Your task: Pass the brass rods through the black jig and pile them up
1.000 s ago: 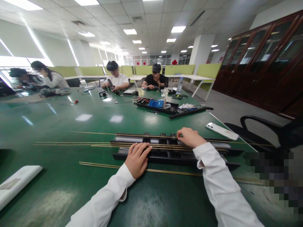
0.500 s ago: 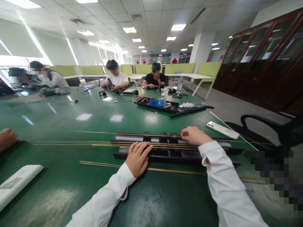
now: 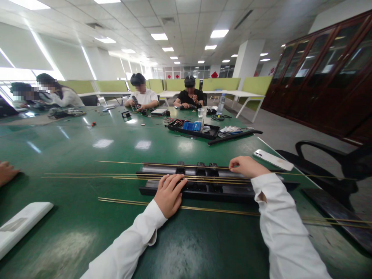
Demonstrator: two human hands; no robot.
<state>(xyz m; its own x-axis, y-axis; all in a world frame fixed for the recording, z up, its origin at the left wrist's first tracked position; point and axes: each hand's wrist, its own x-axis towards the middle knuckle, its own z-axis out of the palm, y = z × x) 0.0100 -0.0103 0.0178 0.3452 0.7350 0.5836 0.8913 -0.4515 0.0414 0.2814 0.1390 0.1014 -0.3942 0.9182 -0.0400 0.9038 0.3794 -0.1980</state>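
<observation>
My right hand (image 3: pixel 246 167) pinches a thin brass-coloured rod (image 3: pixel 122 163), which runs level across the far side of a long black rail assembly (image 3: pixel 200 193). The rod's right part reaches past the table edge. My left hand (image 3: pixel 170 195) lies with fingers stretched out over the near part of the assembly, touching it and several more brass-coloured rods (image 3: pixel 87 177) that stick out to the left. Closer to me, a pair of similar rods (image 3: pixel 130 202) passes below my left wrist and behind my right sleeve. Black blocks (image 3: pixel 200 166) sit along the rails.
Beyond the rails are a black tray (image 3: pixel 213 133) with a blue finned part, a black strip (image 3: pixel 235 136) and a white phone (image 3: pixel 273 159). A white casing (image 3: pixel 26 221) lies at left, near another person's hand (image 3: pixel 8 173). Several people sit across the green table.
My right hand has slid a little to the right, and the pinched rod has shifted right with it. My left hand has stayed in place.
</observation>
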